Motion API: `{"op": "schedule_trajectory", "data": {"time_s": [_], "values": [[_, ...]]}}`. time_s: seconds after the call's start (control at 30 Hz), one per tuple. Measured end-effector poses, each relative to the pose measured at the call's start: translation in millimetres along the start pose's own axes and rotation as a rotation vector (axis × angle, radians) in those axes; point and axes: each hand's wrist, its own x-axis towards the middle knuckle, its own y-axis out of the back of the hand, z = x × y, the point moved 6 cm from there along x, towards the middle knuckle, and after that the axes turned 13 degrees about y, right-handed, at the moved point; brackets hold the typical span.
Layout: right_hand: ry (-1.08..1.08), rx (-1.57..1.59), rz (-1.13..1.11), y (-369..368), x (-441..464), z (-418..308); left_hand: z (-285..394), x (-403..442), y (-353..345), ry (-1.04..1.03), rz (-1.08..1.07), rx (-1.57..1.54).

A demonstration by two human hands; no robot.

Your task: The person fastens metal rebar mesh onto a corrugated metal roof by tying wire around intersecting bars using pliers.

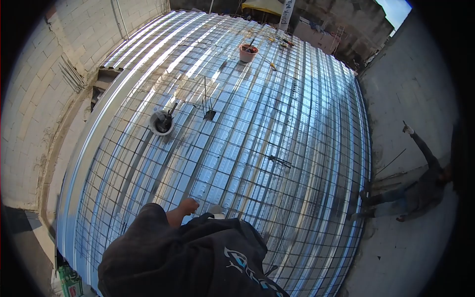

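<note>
Ribbed metal deck, steel mesh laid over it. Our left hand is above the mesh, can't tell its grip; our right hand's out of frame. Bucket ahead.

I count two buckets on the wire mesh, a pale one to the left and an orange one farther off. There are two people: one near, showing one bare hand, and one on the right, showing two hands. I see two long side walls, one left and one right. There's one yellow canopy at the far end, one white lettered strip and one green bag near left. The small tools far off are too tiny to count.
</note>
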Motion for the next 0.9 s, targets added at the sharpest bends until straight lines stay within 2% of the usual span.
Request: {"op": "schedule_trajectory", "data": {"time_s": [0.07, 0.17, 0.2, 0.27, 0.43, 0.57, 0.67, 0.77, 0.9], "values": [[0.112, -0.093, -0.022, -1.8, 3.7, 7.4, 22.3, 6.5, 3.6, 0.034, -0.007, -0.06], [0.434, -0.371, -0.052, -5.2, 9.3, 19.8, 78.7, -18.3, 22.5, 0.255, -0.001, -0.295], [0.571, -0.513, -0.06, -10.2, 11.8, 22.8, 92.7, -21.4, 26.8, 0.228, -0.003, -0.295], [0.352, -0.288, 0.0, -6.2, 10.4, 27.1, 111.4, -23.4, 32.1, 0.171, -0.008, -0.297], [-0.14, 0.202, 0.115, -1.2, 0.8, 11.6, 116.0, -23.0, 38.1, 0.193, 0.006, -0.282], [-0.223, 0.238, 0.098, -2.8, 0.7, -27.4, 86.9, -16.9, 32.6, 0.215, -0.063, -0.229], [-0.234, 0.252, 0.084, 2.0, -1.2, -53.3, 67.8, -27.0, 34.5, 0.304, 0.006, -0.272], [-0.234, 0.259, 0.074, 4.7, -1.8, -70.1, 41.2, -17.4, 29.9, 0.295, -0.043, -0.214], [-0.232, 0.263, 0.067, 7.9, -1.0, -83.6, 40.0, -19.8, 32.9, 0.293, -0.033, -0.136]]}}
